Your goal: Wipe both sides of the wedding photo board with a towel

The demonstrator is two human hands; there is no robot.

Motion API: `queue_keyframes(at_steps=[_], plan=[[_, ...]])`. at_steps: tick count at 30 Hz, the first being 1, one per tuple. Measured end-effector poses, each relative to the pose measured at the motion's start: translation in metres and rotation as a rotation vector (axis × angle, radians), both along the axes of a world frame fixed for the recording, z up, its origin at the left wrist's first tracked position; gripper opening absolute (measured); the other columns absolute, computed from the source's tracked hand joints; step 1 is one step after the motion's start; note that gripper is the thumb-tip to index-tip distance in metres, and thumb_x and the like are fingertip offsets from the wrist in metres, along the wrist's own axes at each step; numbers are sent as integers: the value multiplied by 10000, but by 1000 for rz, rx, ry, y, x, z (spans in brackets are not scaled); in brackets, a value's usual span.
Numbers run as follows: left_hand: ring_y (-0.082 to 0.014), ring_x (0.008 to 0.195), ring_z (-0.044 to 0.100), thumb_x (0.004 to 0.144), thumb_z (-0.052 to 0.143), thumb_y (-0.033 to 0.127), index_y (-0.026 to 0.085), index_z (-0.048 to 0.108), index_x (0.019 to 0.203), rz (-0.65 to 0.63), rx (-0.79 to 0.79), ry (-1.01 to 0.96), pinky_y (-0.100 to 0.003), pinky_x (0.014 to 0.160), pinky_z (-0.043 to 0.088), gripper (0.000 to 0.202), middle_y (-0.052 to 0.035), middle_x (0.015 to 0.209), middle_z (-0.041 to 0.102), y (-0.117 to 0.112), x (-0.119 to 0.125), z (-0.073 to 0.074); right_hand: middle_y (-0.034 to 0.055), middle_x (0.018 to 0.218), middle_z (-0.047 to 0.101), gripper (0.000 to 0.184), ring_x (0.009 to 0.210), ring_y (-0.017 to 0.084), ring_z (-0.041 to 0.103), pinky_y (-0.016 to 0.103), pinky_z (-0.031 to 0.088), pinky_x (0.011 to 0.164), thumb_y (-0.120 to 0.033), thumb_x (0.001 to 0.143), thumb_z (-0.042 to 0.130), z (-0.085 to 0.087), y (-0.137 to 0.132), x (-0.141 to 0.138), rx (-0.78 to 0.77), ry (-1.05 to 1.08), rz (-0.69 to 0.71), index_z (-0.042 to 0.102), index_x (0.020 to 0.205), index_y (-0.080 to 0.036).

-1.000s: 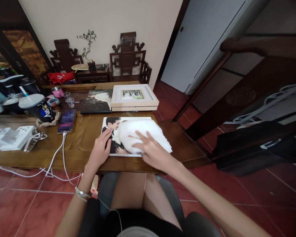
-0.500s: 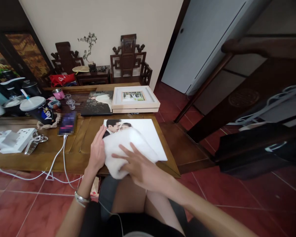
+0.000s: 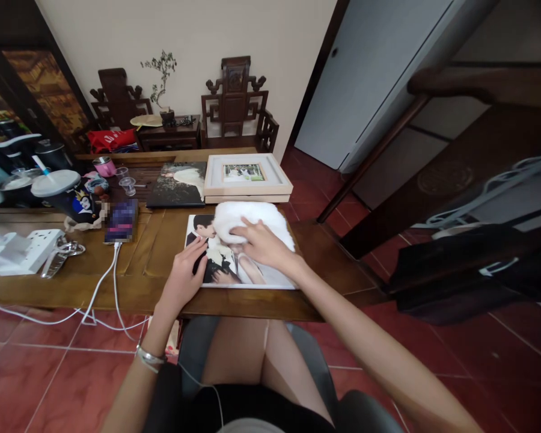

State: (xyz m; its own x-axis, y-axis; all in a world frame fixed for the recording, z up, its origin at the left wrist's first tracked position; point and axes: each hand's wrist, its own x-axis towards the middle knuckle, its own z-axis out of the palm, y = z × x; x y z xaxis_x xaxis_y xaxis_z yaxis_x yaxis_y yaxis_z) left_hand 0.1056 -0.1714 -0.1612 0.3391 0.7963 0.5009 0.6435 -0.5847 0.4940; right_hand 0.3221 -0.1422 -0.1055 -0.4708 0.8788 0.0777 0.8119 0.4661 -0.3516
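A photo panel (image 3: pixel 220 261) with a couple's portrait lies flat on the wooden table (image 3: pixel 153 264), close to its front edge. My left hand (image 3: pixel 186 272) rests on the panel's left side, its fingers stretched out and holding nothing. Under my right hand (image 3: pixel 268 245) is a fluffy white cloth (image 3: pixel 256 213), gripped and pressed against the upper right of the panel. The cloth hides that corner of the picture, and some of my right fingertips sink into it out of sight.
Behind the panel are a wooden-framed picture (image 3: pixel 211 171) and a dark photo panel (image 3: pixel 175 189). To the left lie a phone (image 3: pixel 121 219) on a charging cable, a power strip (image 3: pixel 40 246) and a dark cup (image 3: pixel 74 198). A railing (image 3: pixel 374 147) slants up at the right.
My right hand has pushed the cloth away from me and to the right, uncovering the panel's lower part. My left hand now lies further onto the panel's left side.
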Motion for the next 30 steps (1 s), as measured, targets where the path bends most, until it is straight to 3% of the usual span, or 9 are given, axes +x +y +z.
queue_keyframes(at_steps=[4,7,11,15,18,21,23,26,30], plan=[[-264,1270,539,936,477,236,149,643,1195,7,-16,-7,-495,1077,435,320,-139,1285,633,1,0,1,102,1259,650,557,1290,324,468,569,325,1033,0,755,435,10,34,-51,14,23,86,615,1238,-212],[-268,1271,537,933,479,238,137,651,1182,15,-32,-6,-489,1079,435,318,-149,1285,632,1,0,1,104,1247,658,535,1227,296,529,475,351,1024,-13,770,448,13,46,-69,24,39,113,626,1233,-214],[-266,1293,515,936,474,231,135,643,1196,10,-47,-16,-492,1091,420,325,-145,1300,622,1,0,1,90,1200,687,496,1097,265,620,349,422,948,-26,754,462,13,49,-48,15,59,85,654,1185,-178],[-257,1285,524,934,480,229,139,646,1187,12,-38,-31,-489,1087,425,315,-144,1298,624,1,-1,-1,115,1219,672,561,1158,266,593,354,414,976,25,708,402,5,41,-1,38,55,8,640,1190,-135],[-260,1278,531,929,490,233,132,654,1172,17,-35,-44,-490,1090,421,310,-149,1293,626,2,-1,-3,143,1213,668,612,1302,299,472,479,354,1047,61,663,362,-4,22,30,62,34,-43,633,1182,-119],[-258,1276,533,929,487,235,141,657,1169,22,-35,-45,-496,1087,423,308,-145,1291,628,2,0,-3,175,1259,634,600,1387,329,342,606,271,1081,61,642,374,-13,-14,46,69,2,-54,638,1152,-113],[-254,1278,532,929,487,236,151,656,1172,29,-37,-38,-495,1087,424,308,-139,1294,627,1,0,-3,183,1344,571,583,1409,332,290,626,241,1101,64,631,383,-15,-47,49,71,-20,-13,650,1116,-119],[-256,1279,531,929,487,238,141,650,1182,33,-45,-27,-497,1089,419,316,-146,1296,624,1,0,-2,115,1454,474,597,1430,302,232,613,215,1136,84,589,370,-14,-94,47,73,-11,108,674,1035,-171],[-254,1283,527,932,484,243,154,646,1189,21,-48,-28,-506,1087,417,317,-137,1304,620,2,-1,-1,97,1452,478,579,1429,284,241,595,209,1153,84,555,369,-11,-114,47,59,17,170,684,962,-182]])
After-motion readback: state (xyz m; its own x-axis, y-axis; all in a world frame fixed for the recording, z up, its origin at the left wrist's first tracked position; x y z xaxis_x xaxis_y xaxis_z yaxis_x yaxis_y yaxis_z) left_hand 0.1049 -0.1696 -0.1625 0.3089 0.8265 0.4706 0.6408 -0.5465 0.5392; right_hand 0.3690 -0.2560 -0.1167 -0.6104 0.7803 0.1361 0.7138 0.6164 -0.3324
